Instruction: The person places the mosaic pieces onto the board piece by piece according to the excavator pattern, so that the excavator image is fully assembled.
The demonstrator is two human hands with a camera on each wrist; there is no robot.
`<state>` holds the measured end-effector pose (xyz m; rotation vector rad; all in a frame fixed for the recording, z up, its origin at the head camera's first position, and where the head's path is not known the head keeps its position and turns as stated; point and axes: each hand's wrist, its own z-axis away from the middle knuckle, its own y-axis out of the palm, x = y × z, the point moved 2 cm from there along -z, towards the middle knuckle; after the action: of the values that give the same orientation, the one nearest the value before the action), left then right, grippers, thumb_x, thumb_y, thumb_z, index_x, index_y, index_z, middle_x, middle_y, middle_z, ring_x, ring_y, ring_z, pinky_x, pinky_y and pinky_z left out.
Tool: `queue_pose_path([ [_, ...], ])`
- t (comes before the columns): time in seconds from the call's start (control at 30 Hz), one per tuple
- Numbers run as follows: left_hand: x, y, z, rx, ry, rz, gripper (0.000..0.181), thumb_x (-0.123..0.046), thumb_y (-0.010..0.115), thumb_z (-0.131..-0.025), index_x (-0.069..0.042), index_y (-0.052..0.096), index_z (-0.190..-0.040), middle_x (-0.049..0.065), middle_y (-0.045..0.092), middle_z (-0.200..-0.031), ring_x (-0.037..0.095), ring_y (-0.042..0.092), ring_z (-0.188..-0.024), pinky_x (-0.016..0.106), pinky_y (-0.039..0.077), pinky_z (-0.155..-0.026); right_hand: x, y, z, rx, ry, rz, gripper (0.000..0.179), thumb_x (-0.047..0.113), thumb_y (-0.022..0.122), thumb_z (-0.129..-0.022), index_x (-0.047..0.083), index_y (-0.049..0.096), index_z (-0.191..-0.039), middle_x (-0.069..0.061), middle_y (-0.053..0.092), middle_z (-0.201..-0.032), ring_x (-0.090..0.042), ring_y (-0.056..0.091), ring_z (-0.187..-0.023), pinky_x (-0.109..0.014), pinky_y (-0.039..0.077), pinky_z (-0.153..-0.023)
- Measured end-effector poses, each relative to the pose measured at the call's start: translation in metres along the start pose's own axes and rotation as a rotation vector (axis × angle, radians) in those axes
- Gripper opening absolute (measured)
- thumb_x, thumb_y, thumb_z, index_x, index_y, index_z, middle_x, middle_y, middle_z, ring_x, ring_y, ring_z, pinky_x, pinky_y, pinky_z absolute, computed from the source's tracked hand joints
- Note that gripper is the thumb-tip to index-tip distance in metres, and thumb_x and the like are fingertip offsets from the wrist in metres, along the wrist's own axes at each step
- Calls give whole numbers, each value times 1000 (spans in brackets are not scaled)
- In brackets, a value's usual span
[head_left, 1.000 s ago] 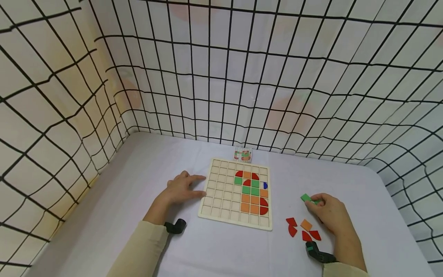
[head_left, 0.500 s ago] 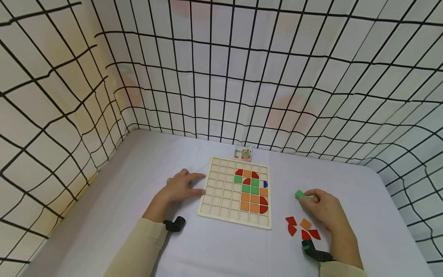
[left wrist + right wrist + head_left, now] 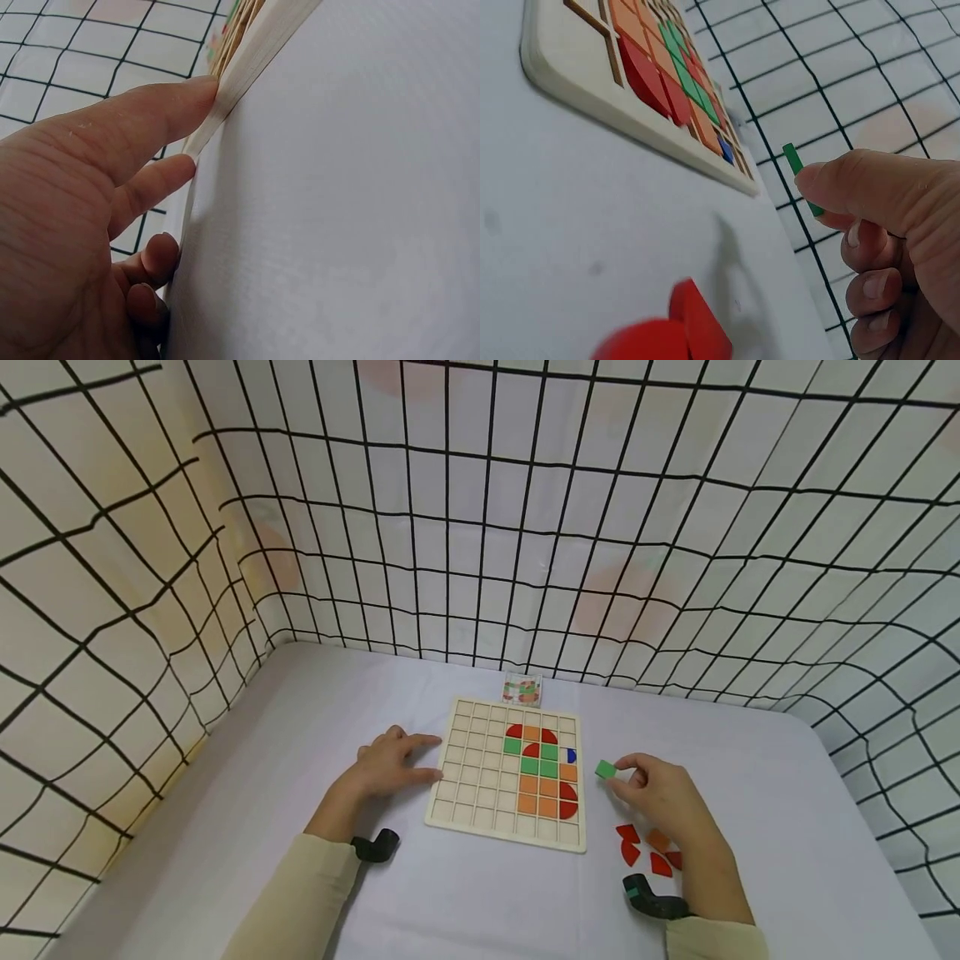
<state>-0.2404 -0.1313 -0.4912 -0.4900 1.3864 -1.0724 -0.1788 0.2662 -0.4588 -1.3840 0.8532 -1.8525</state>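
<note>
A pale wooden grid board (image 3: 480,777) lies on the white table, with green, orange and red tiles and one blue piece set in its right-hand cells. My left hand (image 3: 390,763) rests at the board's left edge; its thumb (image 3: 169,112) and forefinger touch the side, apart from each other. Between thumb and forefinger my right hand (image 3: 656,785) pinches a green square tile (image 3: 606,769), held just right of the board. In the right wrist view that green tile (image 3: 802,180) shows edge-on, raised off the table. The other right fingers are curled in.
Several red quarter-round pieces (image 3: 630,852) and an orange tile (image 3: 657,840) lie near my right wrist, partly behind it. A small patterned card (image 3: 521,690) sits behind the board. Black grid netting over white cloth (image 3: 480,543) walls the back and sides.
My right hand has moved left with the green tile, from beyond the loose pieces to near the board's right edge. The left hand keeps its place at the board.
</note>
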Motion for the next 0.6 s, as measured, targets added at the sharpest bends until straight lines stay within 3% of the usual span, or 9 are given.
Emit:
queue_pose_path([
  [0.37,2,-1,-1,-16,-15,-4,64,-52,75,-86,-29,60,-143,5,52,-101,19,46,-86,37,28,-73,34,20,-2,61,-85,57,41,35,76,-90,16,67,-125,-4,53,-78,-19,50,-62,-29,40,-51],
  [0.6,0,0,1,-5,1,2,63,-52,76,-85,-29,61,-142,4,52,-100,19,46,-85,37,28,-73,54,34,-7,46,-238,118,30,32,78,-89,15,72,-114,1,49,-66,-14,46,-63,-27,32,-56],
])
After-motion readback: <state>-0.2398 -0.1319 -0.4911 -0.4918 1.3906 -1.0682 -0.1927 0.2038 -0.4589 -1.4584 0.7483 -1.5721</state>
